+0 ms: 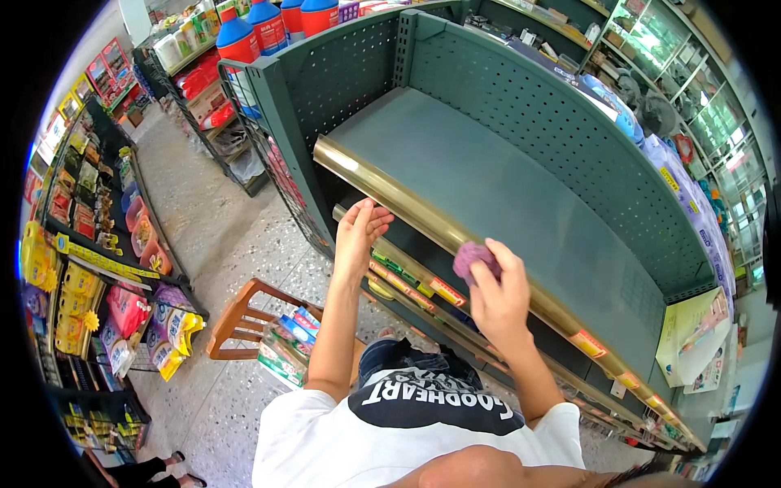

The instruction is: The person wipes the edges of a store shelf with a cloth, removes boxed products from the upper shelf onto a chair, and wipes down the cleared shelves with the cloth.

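Observation:
My right hand [504, 297] is closed around a crumpled purple cloth [476, 262], which rests against the gold-brown front strip [407, 210] of a dark green metal shelf [504, 179]. Further left along the same strip is my left hand [364, 236]. Its fingers are loosely bent and apart, with the tips at the strip's lower edge, and nothing shows in them. Red and yellow price labels [587, 343] sit on the right part of the strip. The shelf's top surface is grey-green and shiny, with perforated panels behind and beside it.
Lower shelf tiers carry labels and goods. A wooden chair [244, 321] holding several boxes [285, 350] stands at my left. Blue bottles with red bases [267, 28] stand past the shelf's left end. A pale box [691, 333] leans at its right end. Another person's feet [183, 472] show lower left.

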{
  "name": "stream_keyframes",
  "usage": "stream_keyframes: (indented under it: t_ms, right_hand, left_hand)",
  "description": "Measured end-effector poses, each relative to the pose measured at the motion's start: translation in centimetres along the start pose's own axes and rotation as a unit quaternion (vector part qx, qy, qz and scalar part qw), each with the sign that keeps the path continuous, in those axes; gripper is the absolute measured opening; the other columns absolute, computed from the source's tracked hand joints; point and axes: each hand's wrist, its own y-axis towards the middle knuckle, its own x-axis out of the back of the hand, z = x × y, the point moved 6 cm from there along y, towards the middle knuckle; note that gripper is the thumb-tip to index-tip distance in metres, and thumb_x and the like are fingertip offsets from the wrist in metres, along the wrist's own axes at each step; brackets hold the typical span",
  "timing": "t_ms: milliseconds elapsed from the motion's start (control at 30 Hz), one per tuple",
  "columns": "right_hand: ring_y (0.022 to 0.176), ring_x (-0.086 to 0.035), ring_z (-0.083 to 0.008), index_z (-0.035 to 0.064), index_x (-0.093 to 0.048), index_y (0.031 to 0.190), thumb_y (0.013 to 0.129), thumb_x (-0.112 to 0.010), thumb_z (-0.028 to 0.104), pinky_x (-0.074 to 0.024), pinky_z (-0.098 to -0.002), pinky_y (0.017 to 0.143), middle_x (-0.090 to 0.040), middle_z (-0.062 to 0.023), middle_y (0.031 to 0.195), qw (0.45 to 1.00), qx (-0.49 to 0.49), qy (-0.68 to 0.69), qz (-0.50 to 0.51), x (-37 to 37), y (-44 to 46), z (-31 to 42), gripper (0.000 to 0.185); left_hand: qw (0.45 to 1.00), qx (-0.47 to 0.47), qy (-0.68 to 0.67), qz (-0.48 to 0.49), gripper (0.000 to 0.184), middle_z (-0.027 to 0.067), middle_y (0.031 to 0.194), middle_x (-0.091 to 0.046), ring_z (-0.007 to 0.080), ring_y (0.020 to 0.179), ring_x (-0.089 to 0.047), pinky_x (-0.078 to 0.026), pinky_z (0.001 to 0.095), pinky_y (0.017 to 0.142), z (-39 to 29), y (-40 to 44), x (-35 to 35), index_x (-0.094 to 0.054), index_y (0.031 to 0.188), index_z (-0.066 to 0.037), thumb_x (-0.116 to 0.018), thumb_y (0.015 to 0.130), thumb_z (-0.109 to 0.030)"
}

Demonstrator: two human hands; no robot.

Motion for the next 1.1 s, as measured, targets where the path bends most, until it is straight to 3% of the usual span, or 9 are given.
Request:
stream_keyframes:
  t_ms: [100,233,467,600,767,900,967,1000,1100]
  right_hand:
    - [0.114,-0.054,-0.0323,0.0065,-0.065,0.118,0.075,-0.069,0.003,-0.0448,-0.0432,0.091,-0.053,-0.0137,0.134,0.990,-0.032,-0.133,0.048,-5.0,0.5,0.6,0.043]
    - [0.111,-0.054,-0.0290,0.0061,-0.065,0.121,0.084,-0.061,0.010,-0.0433,-0.0395,0.090,-0.054,-0.0105,0.131,0.974,-0.036,-0.221,0.037,-8.7,1.3,1.9,0.037]
    - [0.109,-0.054,-0.0284,0.0038,-0.066,0.120,0.083,-0.062,0.013,-0.0454,-0.0384,0.085,-0.054,-0.0100,0.130,0.970,0.012,-0.241,0.028,-15.5,5.3,3.7,0.037]
    - [0.109,-0.053,-0.0313,0.0012,-0.064,0.120,0.082,-0.061,0.012,-0.0465,-0.0409,0.084,-0.051,-0.0118,0.131,0.979,0.028,-0.196,0.042,-19.1,8.4,5.0,0.039]
    - [0.107,-0.053,-0.0283,-0.0022,-0.064,0.119,0.079,-0.061,0.014,-0.0462,-0.0352,0.080,-0.052,-0.0126,0.129,0.979,0.058,-0.183,0.062,-22.6,12.0,6.7,0.043]
    - [0.101,-0.052,-0.0247,-0.0031,-0.066,0.114,0.079,-0.060,0.016,-0.0461,-0.0303,0.073,-0.053,-0.0121,0.124,0.969,0.091,-0.224,0.045,-25.2,13.8,7.5,0.040]
    - [0.100,-0.052,-0.0234,-0.0032,-0.066,0.112,0.080,-0.060,0.018,-0.0459,-0.0289,0.073,-0.053,-0.0116,0.121,0.965,0.097,-0.239,0.038,-26.4,14.4,7.9,0.039]
    - [0.102,-0.053,-0.0254,-0.0015,-0.066,0.112,0.080,-0.059,0.017,-0.0468,-0.0335,0.076,-0.053,-0.0110,0.120,0.968,0.094,-0.229,0.035,-26.7,14.7,8.1,0.037]
    - [0.100,-0.053,-0.0215,0.0027,-0.068,0.108,0.081,-0.059,0.019,-0.0423,-0.0312,0.075,-0.054,-0.0073,0.116,0.959,0.170,-0.224,0.021,-26.9,14.6,8.5,0.033]
  left_hand:
    - [0.999,0.001,-0.034,0.022,0.026,0.0086,0.099,-0.069,0.0198,0.093,-0.068,-0.054,0.0306,0.082,0.1,1.3,0.9,-0.061,0.116,-0.005,-0.058,0.102,-0.027]
    - [0.998,-0.005,-0.049,0.048,0.020,0.0073,0.097,-0.070,0.0179,0.091,-0.068,-0.053,0.0300,0.082,0.0,2.8,1.4,-0.063,0.107,-0.007,-0.060,0.101,-0.026]
    - [0.992,0.012,-0.084,0.089,0.015,0.0042,0.092,-0.071,0.0134,0.085,-0.068,-0.053,0.0271,0.079,-0.4,3.0,1.4,-0.066,0.097,-0.008,-0.059,0.102,-0.021]
    - [0.983,0.022,-0.125,0.135,0.015,0.0002,0.098,-0.069,0.0084,0.088,-0.065,-0.052,0.0240,0.079,0.1,3.3,1.9,-0.066,0.107,-0.006,-0.057,0.102,-0.017]
    - [0.984,0.047,-0.164,0.047,0.026,0.0034,0.111,-0.070,0.0109,0.097,-0.067,-0.053,0.0264,0.086,0.6,3.6,4.2,-0.062,0.123,-0.002,-0.051,0.103,-0.015]
    - [0.986,-0.010,-0.163,0.022,0.029,0.0055,0.117,-0.069,0.0130,0.104,-0.067,-0.053,0.0290,0.090,-1.2,3.6,6.1,-0.060,0.126,-0.002,-0.049,0.103,-0.017]
    - [0.987,-0.028,-0.156,0.014,0.029,0.0058,0.117,-0.069,0.0131,0.105,-0.067,-0.052,0.0304,0.093,-1.3,3.6,7.0,-0.061,0.125,-0.003,-0.050,0.103,-0.019]
    - [0.988,-0.027,-0.148,0.015,0.029,0.0061,0.118,-0.069,0.0132,0.106,-0.066,-0.051,0.0307,0.094,-1.3,3.3,7.2,-0.061,0.124,-0.003,-0.050,0.104,-0.019]
    - [0.990,-0.025,-0.138,-0.012,0.024,0.0055,0.112,-0.070,0.0149,0.100,-0.067,-0.052,0.0317,0.089,-0.9,2.8,7.9,-0.063,0.117,-0.003,-0.050,0.102,-0.018]
